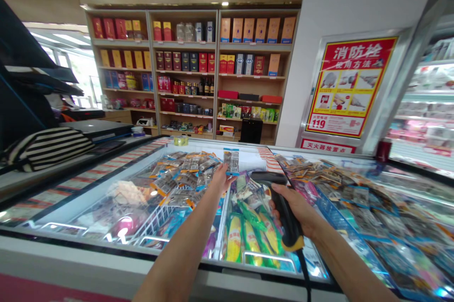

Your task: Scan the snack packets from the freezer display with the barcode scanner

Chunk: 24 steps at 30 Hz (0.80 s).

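My left hand (220, 178) reaches out over the glass-topped chest freezer (117, 264) and grips a small clear packet (231, 159) with blue edges, held upright. My right hand (300, 210) is wrapped around the handle of a black and yellow barcode scanner (288, 224). The scanner's head lies level and points left toward the packet, with a gap between them. A black cable hangs from its grip. Below my hands, bags of corn (250, 240) and a pile of similar packets (189, 169) show in the freezer.
A second section with many packets (362, 198) lies at the right. On the left are a striped pouch (53, 146) and a laptop-like flat device (99, 128). Shelves of boxed goods (186, 61) stand behind. A red poster (351, 87) hangs on the wall.
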Tool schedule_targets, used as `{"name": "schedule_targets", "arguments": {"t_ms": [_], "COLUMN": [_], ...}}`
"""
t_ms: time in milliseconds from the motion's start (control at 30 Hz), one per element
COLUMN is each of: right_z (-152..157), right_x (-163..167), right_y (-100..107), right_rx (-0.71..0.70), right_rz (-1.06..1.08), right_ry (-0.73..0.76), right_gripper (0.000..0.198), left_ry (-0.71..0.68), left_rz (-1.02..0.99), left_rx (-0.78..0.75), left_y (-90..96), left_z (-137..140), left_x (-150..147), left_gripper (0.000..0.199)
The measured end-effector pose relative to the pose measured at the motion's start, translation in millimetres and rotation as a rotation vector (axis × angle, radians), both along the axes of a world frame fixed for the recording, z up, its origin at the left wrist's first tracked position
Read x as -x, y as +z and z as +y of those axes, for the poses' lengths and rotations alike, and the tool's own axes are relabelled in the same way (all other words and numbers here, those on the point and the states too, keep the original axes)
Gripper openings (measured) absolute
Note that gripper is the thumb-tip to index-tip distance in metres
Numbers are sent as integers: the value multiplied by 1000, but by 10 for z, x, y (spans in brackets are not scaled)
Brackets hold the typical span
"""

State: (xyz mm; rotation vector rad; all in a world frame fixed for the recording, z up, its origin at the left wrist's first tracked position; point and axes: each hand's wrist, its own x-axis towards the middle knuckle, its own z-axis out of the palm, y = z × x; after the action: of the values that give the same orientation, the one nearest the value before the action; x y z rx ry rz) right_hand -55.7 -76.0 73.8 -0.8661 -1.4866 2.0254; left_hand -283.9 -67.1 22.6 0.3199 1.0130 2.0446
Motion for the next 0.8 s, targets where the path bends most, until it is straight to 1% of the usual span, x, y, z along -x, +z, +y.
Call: {"name": "schedule_targets", "arguments": {"t_ms": [100, 200, 300, 367, 500, 600, 800], "right_z": [-4, -12, -27, -41, -63, -63, -64], "right_x": [-2, -4, -8, -14, -33, -40, -37], "right_y": [2, 1, 10, 22, 41, 51, 89], "right_rx": [-6, -19, -26, -29, -40, -16, -3], "right_rz": [-15, -20, -17, -8, 4, -6, 11], "right_ry": [-3, -9, -6, 2, -12, -23, -52], "right_gripper": [24, 25, 25, 25, 22, 21, 21], "left_ry": [-2, -11, 29, 56, 40, 34, 29], "left_rz": [-9, -25, -64, -80, -68, -74, -90], "left_rx": [-1, -46, -82, -74, -55, -65, -78], "left_y": [-4, 17, 47, 60, 67, 77, 116], "left_z": [0, -8, -20, -28, -46, -65, -86], "left_x": [3, -8, -23, -28, -22, -17, -19], "left_gripper": [13, 9, 11, 13, 14, 16, 10]}}
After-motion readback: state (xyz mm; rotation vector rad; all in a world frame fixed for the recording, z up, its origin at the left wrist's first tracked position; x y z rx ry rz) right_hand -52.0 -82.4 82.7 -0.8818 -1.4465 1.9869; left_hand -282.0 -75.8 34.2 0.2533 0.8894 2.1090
